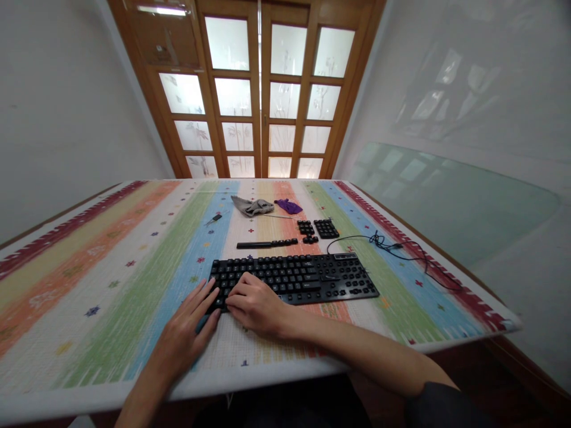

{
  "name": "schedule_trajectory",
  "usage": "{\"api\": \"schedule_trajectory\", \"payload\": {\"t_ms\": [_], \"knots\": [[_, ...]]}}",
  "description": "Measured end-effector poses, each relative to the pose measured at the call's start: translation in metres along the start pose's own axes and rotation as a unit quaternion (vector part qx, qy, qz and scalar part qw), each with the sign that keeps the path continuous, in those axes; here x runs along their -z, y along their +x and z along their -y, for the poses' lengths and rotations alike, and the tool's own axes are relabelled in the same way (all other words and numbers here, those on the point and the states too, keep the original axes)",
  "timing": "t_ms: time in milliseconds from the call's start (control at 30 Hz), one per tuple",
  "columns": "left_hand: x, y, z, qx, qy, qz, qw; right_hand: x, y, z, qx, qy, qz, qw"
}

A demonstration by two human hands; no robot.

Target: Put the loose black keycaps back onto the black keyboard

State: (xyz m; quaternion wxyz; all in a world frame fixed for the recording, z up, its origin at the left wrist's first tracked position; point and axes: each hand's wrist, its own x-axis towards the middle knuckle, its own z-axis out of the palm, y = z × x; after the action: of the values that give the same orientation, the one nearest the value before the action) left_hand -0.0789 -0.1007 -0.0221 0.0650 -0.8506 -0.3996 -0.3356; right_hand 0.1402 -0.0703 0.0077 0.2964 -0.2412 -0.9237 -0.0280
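Note:
A black keyboard [307, 276] lies across the middle of the table on a striped cloth [134, 267]. My left hand [185, 330] rests flat with fingers stretched out, its fingertips touching the keyboard's left end. My right hand [256, 304] lies over the lower left keys with its fingers curled and pressed onto the keys near the front edge; what is under them is hidden. Behind the keyboard lie loose black keycaps: a long row [267, 243] and two small blocks [317, 228].
The keyboard's black cable [401, 248] snakes to the right toward the table edge. A grey cloth [253, 205] and a purple cloth [288, 205] lie at the back, a small tool [215, 218] to their left. Wooden glass doors [259, 89] stand behind.

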Motion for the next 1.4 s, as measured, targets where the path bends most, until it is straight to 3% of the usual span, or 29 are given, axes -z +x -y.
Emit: {"api": "schedule_trajectory", "payload": {"t_ms": [467,733,1000,1133,1233,1400], "knots": [[-0.001,0.0,0.001,0.0,0.003,0.008,1.0,0.007,0.0,0.008,-0.036,-0.023,0.025,0.999],[0.0,0.002,0.0,-0.024,-0.001,0.011,1.0,0.001,-0.002,0.001,-0.088,0.032,-0.001,0.996],[-0.002,0.002,0.0,-0.017,-0.012,0.018,1.0,0.007,-0.004,-0.01,-0.112,0.088,0.04,0.989],[-0.004,0.007,-0.004,-0.002,-0.016,0.057,0.998,0.017,0.005,-0.032,-0.12,0.12,0.011,0.985],[-0.001,0.021,-0.004,-0.011,-0.011,0.095,0.995,0.029,0.012,-0.062,-0.2,0.095,-0.035,0.974],[0.001,0.056,0.008,-0.014,-0.016,0.085,0.996,0.047,0.018,-0.109,-0.314,-0.004,0.052,0.948]]}}
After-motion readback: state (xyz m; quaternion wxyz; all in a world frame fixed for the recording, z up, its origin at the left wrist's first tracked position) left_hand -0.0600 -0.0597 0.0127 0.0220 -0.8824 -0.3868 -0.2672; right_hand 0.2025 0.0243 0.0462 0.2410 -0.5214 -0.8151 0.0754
